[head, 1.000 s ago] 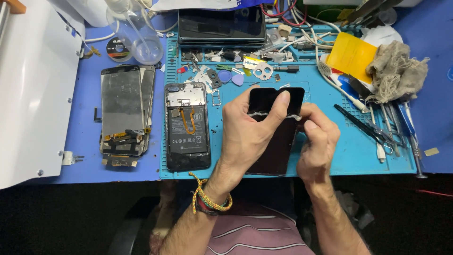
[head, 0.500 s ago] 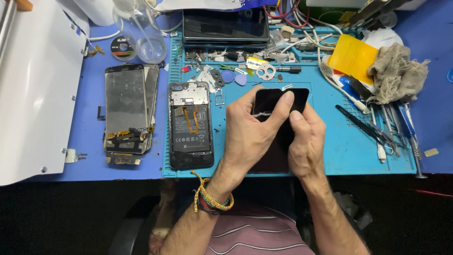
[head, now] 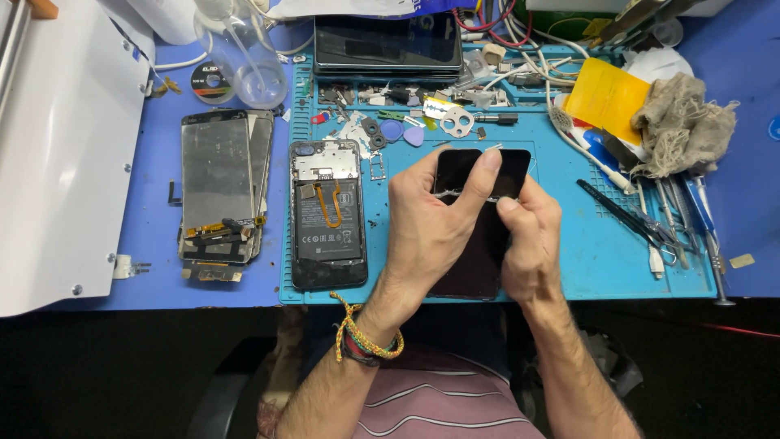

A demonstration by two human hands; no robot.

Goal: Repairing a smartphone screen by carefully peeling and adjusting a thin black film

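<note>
left hand (head: 431, 219) grip: clenched round the black phone screen panel (head: 479, 175), thumb under/behind, index finger stretched over its top half. right hand (head: 532, 236) grip: thumb + forefinger pinched on a thin pale strip (head: 445, 194) (adhesive or film, can't tell which) lying across the panel's face just below the top edge.

panel is held just above the blue work mat (head: 569, 260), between both hands, long axis running away from the body, top end far, bottom end hidden behind the wrists. strip runs crosswise to that axis, left-right, so it lies up and left of the right-hand pinch, right under the left index finger. right hand nearer to the strip's free end; left is the one bearing the panel.

opened phone body (head: 327, 213) w/ battery + orange flex lies on the mat just left of the left hand, same orientation, not touching. bare screen frame (head: 218, 183) further left on the desk (head: 747, 203). tweezers (head: 626, 215) right of the right hand, well apart.
</note>
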